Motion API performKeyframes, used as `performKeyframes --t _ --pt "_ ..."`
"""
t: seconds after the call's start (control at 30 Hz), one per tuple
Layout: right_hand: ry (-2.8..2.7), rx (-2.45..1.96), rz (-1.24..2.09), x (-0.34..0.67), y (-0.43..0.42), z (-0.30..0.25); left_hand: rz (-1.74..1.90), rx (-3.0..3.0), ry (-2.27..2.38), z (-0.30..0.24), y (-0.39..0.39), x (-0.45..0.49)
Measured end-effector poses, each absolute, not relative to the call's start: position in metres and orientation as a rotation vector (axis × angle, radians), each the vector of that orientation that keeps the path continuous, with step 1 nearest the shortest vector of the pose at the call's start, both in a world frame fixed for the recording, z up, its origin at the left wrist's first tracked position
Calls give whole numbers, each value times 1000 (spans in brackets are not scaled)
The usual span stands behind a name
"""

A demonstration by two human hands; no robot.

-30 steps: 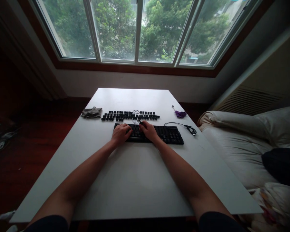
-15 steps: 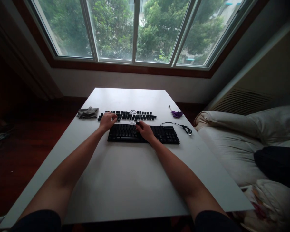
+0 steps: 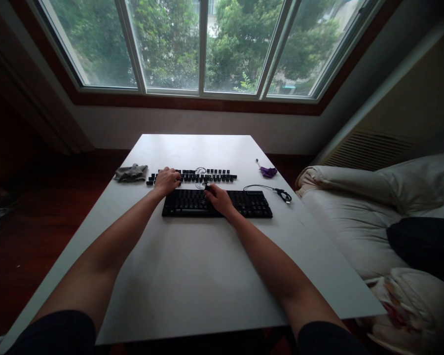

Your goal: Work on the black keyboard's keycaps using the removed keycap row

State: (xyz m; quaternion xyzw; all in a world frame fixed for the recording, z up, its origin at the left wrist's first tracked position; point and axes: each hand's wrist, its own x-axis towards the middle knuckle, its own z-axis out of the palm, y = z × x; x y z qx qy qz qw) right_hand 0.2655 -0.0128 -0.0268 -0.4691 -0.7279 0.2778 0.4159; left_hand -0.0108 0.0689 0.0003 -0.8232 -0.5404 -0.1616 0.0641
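Note:
A black keyboard [image 3: 185,203] lies on the white table [image 3: 181,266], in front of rows of loose black keycaps [image 3: 222,178]. My right hand [image 3: 220,199] is over the middle of the keyboard. Its thumb and fingers pinch a small black piece, which looks like a keycap [image 3: 207,188], near the keyboard's back edge. My left hand [image 3: 166,181] is at the left part of the keycap rows, fingers curled down among them. Whatever lies between its fingertips is too small and dark to make out. A thin curved wire [image 3: 200,170] shows among the keycaps.
A grey cloth [image 3: 131,173] lies at the table's left edge. To the right are a purple cloth-like item [image 3: 268,172] with a thin stick beside it and the bundled keyboard cable [image 3: 283,195]. A pale sofa [image 3: 340,222] stands along the right side.
The left hand's fingers have closed down and shifted slightly right over the keycaps. The right hand keeps its pinch at nearly the same place. The view has shifted a little.

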Motion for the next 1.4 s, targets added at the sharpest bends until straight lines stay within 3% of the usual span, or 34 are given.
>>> performKeyframes --t 1.4 --pt "-1838 -1215 687 266 -14 -24 -353 -2555 -1570 0 65 -7"
